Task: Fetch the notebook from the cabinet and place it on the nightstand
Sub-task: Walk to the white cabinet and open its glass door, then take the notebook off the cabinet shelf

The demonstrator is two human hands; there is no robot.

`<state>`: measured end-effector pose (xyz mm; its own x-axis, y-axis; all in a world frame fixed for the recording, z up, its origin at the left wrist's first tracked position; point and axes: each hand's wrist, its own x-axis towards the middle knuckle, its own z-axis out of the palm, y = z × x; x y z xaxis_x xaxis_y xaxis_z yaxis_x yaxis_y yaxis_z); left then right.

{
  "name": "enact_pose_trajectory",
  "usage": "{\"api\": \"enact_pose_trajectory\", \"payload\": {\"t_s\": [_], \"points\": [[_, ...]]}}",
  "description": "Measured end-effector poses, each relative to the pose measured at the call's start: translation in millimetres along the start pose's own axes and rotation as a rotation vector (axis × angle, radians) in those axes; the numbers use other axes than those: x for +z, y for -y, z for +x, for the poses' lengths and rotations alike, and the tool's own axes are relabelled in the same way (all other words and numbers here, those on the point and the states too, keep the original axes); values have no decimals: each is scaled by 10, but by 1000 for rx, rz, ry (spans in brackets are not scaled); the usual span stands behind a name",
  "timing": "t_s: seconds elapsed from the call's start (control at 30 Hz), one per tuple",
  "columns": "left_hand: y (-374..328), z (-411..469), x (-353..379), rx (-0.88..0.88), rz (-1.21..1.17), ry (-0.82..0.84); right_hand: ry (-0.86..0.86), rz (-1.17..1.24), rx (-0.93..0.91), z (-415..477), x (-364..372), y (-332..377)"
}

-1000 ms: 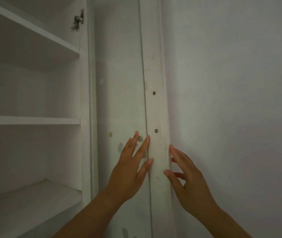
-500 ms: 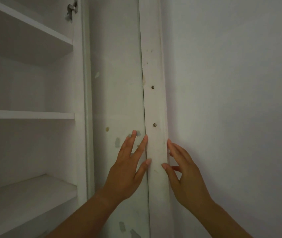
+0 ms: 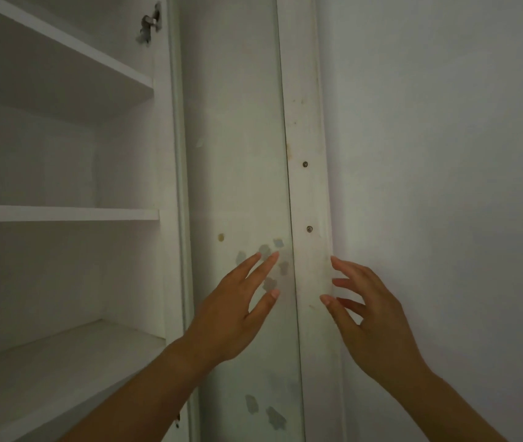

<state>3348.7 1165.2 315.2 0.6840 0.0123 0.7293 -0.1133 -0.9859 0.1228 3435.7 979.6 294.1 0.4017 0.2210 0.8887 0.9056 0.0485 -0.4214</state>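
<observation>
Before cabinet (image 3: 170, 186): left hand (image 3: 234, 311), right hand (image 3: 368, 317) empty, fingers spread.

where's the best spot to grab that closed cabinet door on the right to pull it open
Probably its right vertical edge, at the dark seam against the screwed white strip. The door panel looks flat with no handle in view, so hooked fingertips from the right seem the only purchase. The left hand and right hand hover open on either side of that seam.
</observation>
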Motion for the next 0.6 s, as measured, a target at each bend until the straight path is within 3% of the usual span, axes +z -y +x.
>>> {"api": "enact_pose_trajectory", "payload": {"t_s": [0.33,0.6], "points": [[468,-667,-768,-91,24,50,113,76,-49,-91,794,587],[1113,-1379,-1502,-231,275,89,233,235,-87,-252,1877,1020]]}}
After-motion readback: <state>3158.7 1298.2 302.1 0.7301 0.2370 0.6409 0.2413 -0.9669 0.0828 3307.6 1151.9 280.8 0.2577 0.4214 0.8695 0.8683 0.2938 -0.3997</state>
